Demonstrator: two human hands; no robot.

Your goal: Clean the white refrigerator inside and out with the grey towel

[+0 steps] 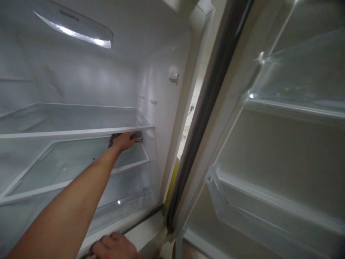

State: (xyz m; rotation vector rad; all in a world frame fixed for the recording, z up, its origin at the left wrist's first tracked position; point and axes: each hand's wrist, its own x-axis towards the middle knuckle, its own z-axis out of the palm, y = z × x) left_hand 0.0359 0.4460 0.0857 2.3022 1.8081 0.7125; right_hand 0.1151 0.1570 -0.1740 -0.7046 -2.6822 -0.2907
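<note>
My left hand (125, 141) reaches deep into an open refrigerator, its arm crossing from the lower left. Its fingers are closed on a dark, folded cloth (137, 136), which lies at the right rear of the lower glass shelf (81, 156). The upper glass shelf (78, 130) passes just above this hand. At the bottom of the view, my right hand (115, 247) has its fingers curled over the refrigerator's front lower edge (144, 220). Part of that hand is cut off by the frame.
On the right, the refrigerator door (269, 144) stands open, with a dark gasket (212, 97) and clear door bins (242, 212). A lit lamp cover (78, 34) is on the ceiling inside. A clear drawer (118, 207) sits below the shelves. A wall socket (192, 107) shows through the hinge gap.
</note>
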